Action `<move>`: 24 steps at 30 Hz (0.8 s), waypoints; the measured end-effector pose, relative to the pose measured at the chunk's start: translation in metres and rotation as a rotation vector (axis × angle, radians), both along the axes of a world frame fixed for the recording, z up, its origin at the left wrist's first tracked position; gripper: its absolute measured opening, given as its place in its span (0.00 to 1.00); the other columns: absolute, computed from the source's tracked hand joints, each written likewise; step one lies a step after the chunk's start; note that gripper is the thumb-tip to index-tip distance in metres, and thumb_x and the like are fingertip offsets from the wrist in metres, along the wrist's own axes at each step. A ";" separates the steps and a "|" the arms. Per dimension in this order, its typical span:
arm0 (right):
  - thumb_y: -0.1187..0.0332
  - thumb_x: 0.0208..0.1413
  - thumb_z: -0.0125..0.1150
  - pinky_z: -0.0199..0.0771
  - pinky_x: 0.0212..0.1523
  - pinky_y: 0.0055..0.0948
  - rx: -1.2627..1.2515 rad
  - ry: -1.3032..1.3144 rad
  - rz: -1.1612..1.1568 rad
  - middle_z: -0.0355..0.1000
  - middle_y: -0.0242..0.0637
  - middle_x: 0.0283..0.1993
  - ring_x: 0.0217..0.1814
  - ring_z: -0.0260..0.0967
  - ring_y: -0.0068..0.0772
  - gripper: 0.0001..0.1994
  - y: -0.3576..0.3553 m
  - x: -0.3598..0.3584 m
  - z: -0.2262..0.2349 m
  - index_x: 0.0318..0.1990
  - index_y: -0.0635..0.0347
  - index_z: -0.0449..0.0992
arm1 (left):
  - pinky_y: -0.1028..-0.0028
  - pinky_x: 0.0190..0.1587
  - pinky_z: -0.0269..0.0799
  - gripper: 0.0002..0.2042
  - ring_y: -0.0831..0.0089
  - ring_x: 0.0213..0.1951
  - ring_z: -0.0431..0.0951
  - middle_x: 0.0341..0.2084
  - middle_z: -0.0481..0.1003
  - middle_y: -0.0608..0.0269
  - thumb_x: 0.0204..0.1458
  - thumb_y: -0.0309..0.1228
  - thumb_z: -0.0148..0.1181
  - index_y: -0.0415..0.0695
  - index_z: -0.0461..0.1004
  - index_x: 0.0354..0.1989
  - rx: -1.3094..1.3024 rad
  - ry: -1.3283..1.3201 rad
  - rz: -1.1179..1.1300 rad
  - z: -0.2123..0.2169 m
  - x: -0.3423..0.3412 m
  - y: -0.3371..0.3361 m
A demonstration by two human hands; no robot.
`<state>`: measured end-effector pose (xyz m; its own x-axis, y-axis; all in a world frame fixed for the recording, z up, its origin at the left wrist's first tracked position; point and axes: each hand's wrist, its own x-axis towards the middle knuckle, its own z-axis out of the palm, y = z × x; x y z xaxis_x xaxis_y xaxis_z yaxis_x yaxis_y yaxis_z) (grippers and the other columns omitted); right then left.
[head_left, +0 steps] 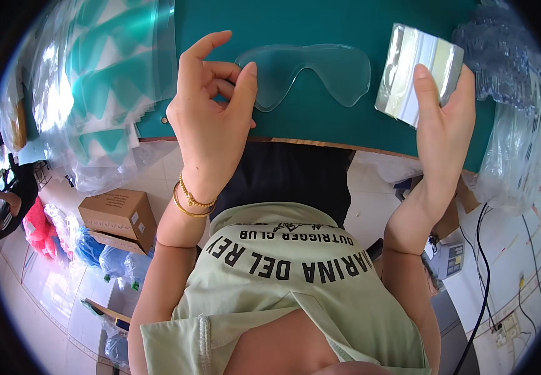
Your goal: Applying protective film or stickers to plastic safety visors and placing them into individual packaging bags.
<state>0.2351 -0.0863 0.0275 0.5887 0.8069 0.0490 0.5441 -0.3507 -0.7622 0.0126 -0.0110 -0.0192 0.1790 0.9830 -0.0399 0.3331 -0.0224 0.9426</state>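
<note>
A clear goggle lens (311, 59) with a nose notch lies flat on the green tabletop (320, 134). My left hand (214, 106) is over its left end, index finger raised and thumb apart, the other fingers curled. Nothing shows in its grasp, though the curled fingertips partly hide the lens edge. To the right of the lens, my right hand (439, 103) grips a flat rectangular block (411, 69) with shiny silver, white and pale yellow bands. My thumb presses on its face; the fingers are hidden behind it.
Film sheets with lens-shaped windows (117, 62) lie in clear plastic at the left. Stacked clear pieces in plastic (501, 56) stand at the far right. Below the table are a cardboard box (117, 215), bagged items and black cables (486, 269). Another person (14, 194) shows at the far left.
</note>
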 end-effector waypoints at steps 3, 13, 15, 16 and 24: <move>0.62 0.63 0.60 0.77 0.39 0.39 -0.052 0.001 0.061 0.78 0.54 0.37 0.37 0.80 0.50 0.20 0.003 -0.004 -0.008 0.51 0.71 0.67 | 0.83 0.18 0.66 0.20 0.84 0.20 0.74 0.25 0.77 0.65 0.54 0.20 0.64 0.39 0.69 0.55 -0.039 -0.038 -0.016 0.003 -0.001 0.000; 0.62 0.64 0.60 0.73 0.47 0.27 -0.147 0.091 0.077 0.76 0.42 0.45 0.44 0.72 0.28 0.18 0.007 -0.005 -0.023 0.52 0.70 0.70 | 0.87 0.17 0.64 0.23 0.85 0.22 0.71 0.30 0.78 0.60 0.55 0.16 0.62 0.35 0.65 0.59 0.089 -0.237 -0.197 0.054 0.033 -0.001; 0.61 0.61 0.62 0.77 0.40 0.36 -0.089 0.028 0.094 0.78 0.53 0.39 0.38 0.79 0.45 0.21 0.007 -0.003 -0.027 0.51 0.72 0.68 | 0.87 0.17 0.64 0.24 0.83 0.21 0.71 0.29 0.78 0.58 0.55 0.15 0.62 0.33 0.63 0.60 0.085 -0.210 -0.199 0.066 0.034 -0.004; 0.61 0.61 0.62 0.77 0.40 0.36 -0.089 0.027 0.091 0.78 0.53 0.39 0.38 0.79 0.45 0.21 0.007 -0.003 -0.027 0.51 0.72 0.68 | 0.87 0.17 0.64 0.24 0.83 0.21 0.71 0.29 0.78 0.58 0.55 0.15 0.62 0.33 0.63 0.60 0.085 -0.211 -0.202 0.066 0.033 -0.004; 0.61 0.59 0.63 0.76 0.33 0.45 -0.089 -0.053 0.163 0.76 0.56 0.29 0.32 0.77 0.60 0.21 0.025 -0.022 -0.029 0.49 0.70 0.67 | 0.86 0.17 0.64 0.23 0.84 0.21 0.72 0.31 0.79 0.58 0.56 0.17 0.62 0.34 0.64 0.60 -0.018 -0.254 -0.174 0.031 -0.002 0.007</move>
